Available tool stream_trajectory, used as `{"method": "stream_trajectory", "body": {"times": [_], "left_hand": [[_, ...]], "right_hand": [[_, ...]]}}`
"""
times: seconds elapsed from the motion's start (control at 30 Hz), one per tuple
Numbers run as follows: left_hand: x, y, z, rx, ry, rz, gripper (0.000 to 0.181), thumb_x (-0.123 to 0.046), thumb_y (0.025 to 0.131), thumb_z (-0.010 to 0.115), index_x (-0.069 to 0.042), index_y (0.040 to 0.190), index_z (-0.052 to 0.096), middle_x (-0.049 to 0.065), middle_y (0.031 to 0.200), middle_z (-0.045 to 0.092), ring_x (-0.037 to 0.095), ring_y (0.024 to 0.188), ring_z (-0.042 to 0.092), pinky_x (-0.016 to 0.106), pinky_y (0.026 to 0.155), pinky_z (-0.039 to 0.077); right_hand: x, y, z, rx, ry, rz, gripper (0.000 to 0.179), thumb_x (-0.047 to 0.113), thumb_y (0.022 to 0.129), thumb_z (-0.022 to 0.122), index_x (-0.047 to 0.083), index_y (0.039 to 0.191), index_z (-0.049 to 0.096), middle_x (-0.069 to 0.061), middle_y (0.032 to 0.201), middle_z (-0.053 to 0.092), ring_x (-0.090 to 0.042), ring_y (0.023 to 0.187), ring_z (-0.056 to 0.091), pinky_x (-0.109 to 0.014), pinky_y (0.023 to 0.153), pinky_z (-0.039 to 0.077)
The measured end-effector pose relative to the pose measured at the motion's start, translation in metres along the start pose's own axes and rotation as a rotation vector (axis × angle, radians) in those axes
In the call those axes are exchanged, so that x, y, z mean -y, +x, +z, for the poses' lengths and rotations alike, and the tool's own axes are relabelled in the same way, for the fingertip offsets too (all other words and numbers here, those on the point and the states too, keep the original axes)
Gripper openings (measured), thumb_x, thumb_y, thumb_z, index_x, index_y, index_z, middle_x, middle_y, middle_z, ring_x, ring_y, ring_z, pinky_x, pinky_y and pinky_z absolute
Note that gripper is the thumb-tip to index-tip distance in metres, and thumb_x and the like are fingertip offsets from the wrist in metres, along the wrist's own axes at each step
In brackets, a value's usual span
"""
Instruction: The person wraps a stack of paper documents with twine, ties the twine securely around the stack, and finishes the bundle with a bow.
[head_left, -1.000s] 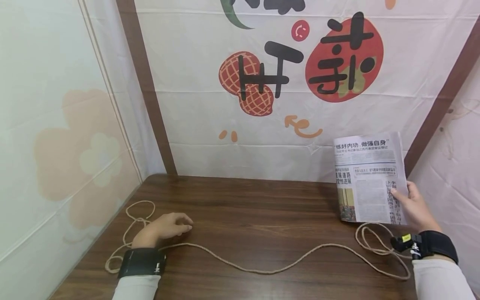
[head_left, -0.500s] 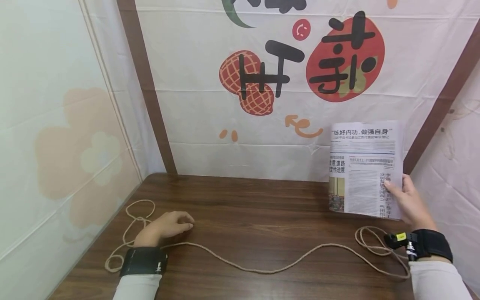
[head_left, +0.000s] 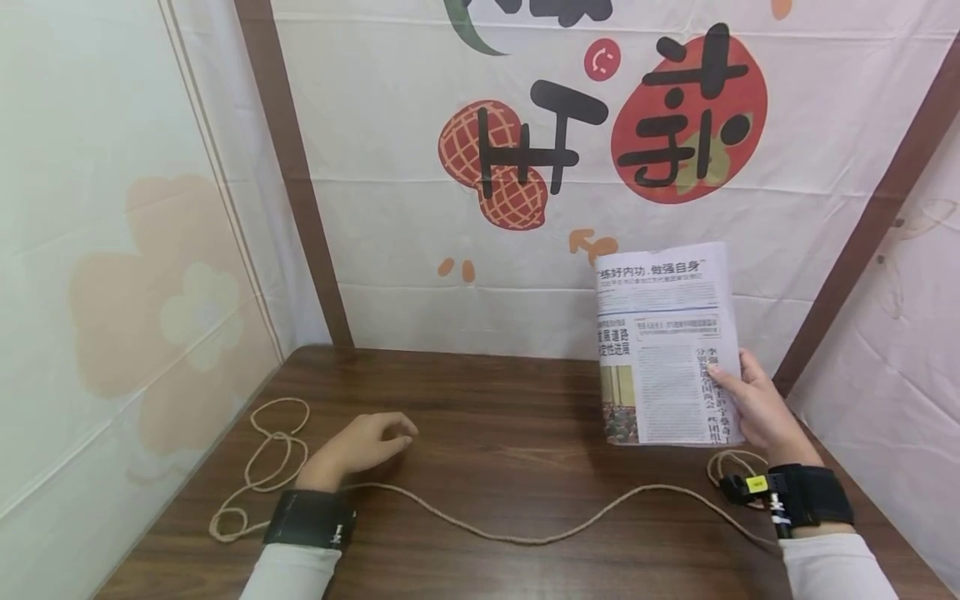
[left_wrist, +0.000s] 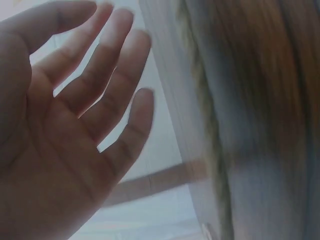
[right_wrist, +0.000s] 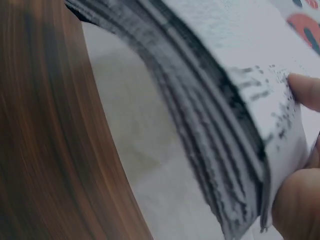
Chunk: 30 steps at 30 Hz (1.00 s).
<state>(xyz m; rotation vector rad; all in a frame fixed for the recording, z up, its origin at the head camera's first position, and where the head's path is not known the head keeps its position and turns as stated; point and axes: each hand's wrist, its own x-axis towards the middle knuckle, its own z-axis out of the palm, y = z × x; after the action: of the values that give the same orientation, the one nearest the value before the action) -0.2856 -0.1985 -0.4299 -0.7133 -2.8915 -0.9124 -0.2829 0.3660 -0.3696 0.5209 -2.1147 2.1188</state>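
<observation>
A folded newspaper [head_left: 667,333] stands tilted up at the right of the head view, its printed front facing me. My right hand [head_left: 765,412] grips its right edge, thumb on the front. The right wrist view shows the stacked page edges of the newspaper [right_wrist: 200,115] close up. Over the table's left part, my left hand [head_left: 367,446] holds nothing; its fingers are relaxed and apart in the left wrist view. A thin twine rope [head_left: 517,540] runs across the wooden table in a wavy line, passing beneath my left wrist.
Loose loops lie at both ends of the rope, on the left and behind my right wrist. The brown wooden table [head_left: 480,400] ends at a white printed cloth wall [head_left: 397,317]. Another cloth wall [head_left: 112,417] borders the left side.
The newspaper rose a little in my right hand, then moved left toward the middle of the table. My left hand shifted slightly right, its fingers still relaxed. The rope's middle stays put.
</observation>
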Motion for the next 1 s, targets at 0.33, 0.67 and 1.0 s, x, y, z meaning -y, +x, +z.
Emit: {"method": "stream_trajectory", "body": {"times": [0.33, 0.67, 1.0], "left_hand": [[-0.052, 0.023, 0.026, -0.198, -0.088, 0.075, 0.024, -0.019, 0.099, 0.064, -0.01, 0.12, 0.067, -0.002, 0.096, 0.07, 0.015, 0.089, 0.066, 0.039, 0.078, 0.054], [-0.088, 0.033, 0.043, -0.16, -0.393, -0.03, 0.048, -0.044, 0.102, 0.055, -0.014, 0.139, 0.056, 0.003, 0.109, 0.072, 0.019, 0.093, 0.07, 0.045, 0.085, 0.054], [-0.09, 0.036, 0.05, -0.018, -0.751, -0.087, 0.064, -0.035, 0.104, 0.055, 0.005, 0.149, 0.036, 0.021, 0.111, 0.067, 0.032, 0.09, 0.07, 0.052, 0.086, 0.054]], "right_hand": [[-0.01, 0.002, 0.054, 0.105, 0.116, 0.076, 0.033, 0.017, 0.108, 0.044, 0.018, 0.14, 0.034, 0.0, 0.109, 0.07, -0.019, 0.093, 0.071, -0.035, 0.073, 0.059], [-0.019, 0.002, 0.108, 0.139, 0.172, 0.217, 0.042, 0.021, 0.108, 0.047, 0.012, 0.145, 0.029, -0.003, 0.112, 0.068, -0.021, 0.096, 0.07, -0.037, 0.077, 0.058], [-0.028, 0.0, 0.148, 0.271, 0.266, 0.273, 0.056, 0.019, 0.108, 0.047, 0.01, 0.155, 0.018, -0.009, 0.117, 0.067, -0.026, 0.098, 0.07, -0.041, 0.079, 0.058]]}}
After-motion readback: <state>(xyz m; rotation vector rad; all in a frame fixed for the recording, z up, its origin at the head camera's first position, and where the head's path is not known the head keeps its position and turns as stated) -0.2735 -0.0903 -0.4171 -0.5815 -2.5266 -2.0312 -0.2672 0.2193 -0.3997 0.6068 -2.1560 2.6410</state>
